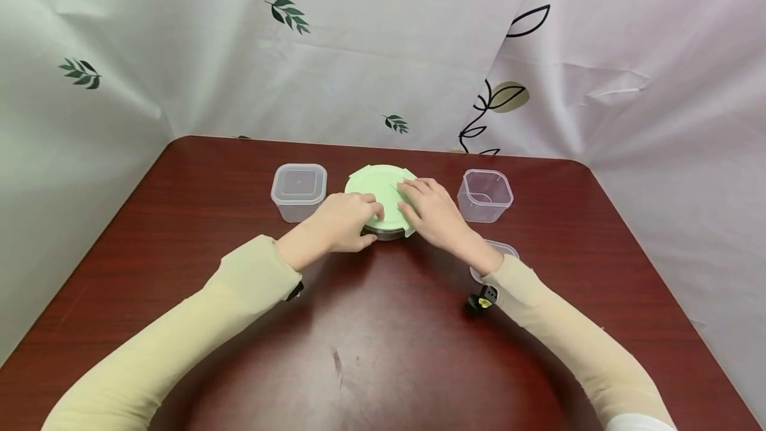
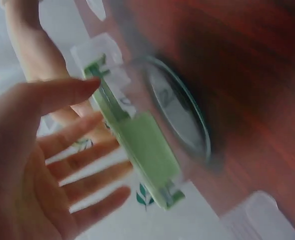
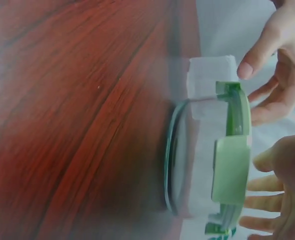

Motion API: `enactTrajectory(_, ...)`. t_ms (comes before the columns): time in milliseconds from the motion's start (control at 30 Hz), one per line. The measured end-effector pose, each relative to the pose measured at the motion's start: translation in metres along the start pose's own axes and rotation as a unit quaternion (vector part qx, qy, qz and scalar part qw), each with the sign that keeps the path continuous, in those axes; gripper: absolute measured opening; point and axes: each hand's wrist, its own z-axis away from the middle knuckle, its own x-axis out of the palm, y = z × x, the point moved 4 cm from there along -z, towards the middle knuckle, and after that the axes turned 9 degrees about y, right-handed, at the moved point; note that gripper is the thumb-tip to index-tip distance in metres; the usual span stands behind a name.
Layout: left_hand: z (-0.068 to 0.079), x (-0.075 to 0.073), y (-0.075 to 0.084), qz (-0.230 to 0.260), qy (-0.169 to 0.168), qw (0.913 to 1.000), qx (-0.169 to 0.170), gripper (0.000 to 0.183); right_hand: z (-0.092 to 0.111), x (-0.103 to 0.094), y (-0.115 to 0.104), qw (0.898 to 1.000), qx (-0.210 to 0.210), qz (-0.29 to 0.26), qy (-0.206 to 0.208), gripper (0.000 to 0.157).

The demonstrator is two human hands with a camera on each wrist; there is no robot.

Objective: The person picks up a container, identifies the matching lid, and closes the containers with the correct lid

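A round clear glass food container (image 3: 173,165) stands on the dark red table, covered by a light green lid (image 1: 380,183). Clip flaps on the lid, such as this green flap (image 2: 150,150), hang down over its side. From the left, my left hand (image 1: 347,219) reaches over the lid's rim with its thumb lower at the edge; in its wrist view the fingers look spread and fairly straight. My right hand (image 1: 435,213) lies over the lid's right part, fingertips on the top surface, fingers loosely extended in the right wrist view.
A lidded translucent plastic box (image 1: 299,203) stands left of the container. To the right is an uncovered plastic box (image 1: 486,208). A clear plastic piece (image 1: 506,250) lies partly hidden beneath the right forearm. A patterned white curtain (image 1: 371,72) hangs behind the table.
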Motion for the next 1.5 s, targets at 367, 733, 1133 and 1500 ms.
enactTrajectory(367,-0.013,0.011,0.036,0.027,0.143,0.9890,-0.026,0.034,0.027,-0.024,0.024,0.996,-0.019,-0.025,0.088,0.050)
enactTrajectory(733,-0.039,0.026,0.077,0.151,0.158,0.9719,-0.087,0.041,0.064,-0.046,0.052,0.984,-0.018,-0.013,0.179,0.034)
enactTrajectory(1133,-0.068,0.050,0.104,0.224,0.107,0.9547,-0.164,0.071,0.097,-0.062,0.089,0.973,0.083,-0.028,0.212,0.056)
enactTrajectory(1500,-0.101,0.087,0.100,0.339,0.056,0.8979,-0.275,0.095,0.103,-0.057,0.137,0.954,0.200,-0.094,0.201,0.078)
